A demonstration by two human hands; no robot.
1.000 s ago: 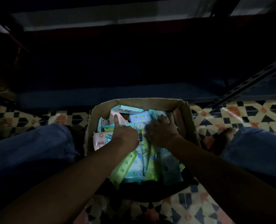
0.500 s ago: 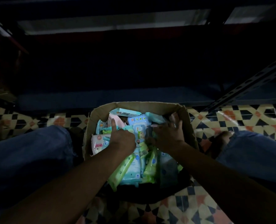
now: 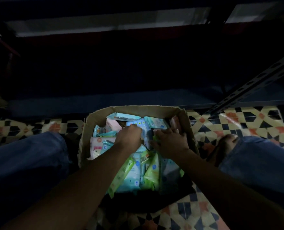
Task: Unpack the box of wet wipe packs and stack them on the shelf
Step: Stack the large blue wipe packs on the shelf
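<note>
Both hands down among packs

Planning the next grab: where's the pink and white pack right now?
The pink and white pack lies against the cardboard box's left wall, just left of the left hand.

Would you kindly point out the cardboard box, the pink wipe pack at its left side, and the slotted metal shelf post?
cardboard box [image 3: 144,109]: head view, far wall's top edge.
pink wipe pack [image 3: 96,147]: head view, its front face.
slotted metal shelf post [image 3: 254,82]: head view, middle of the slotted strip.
</note>
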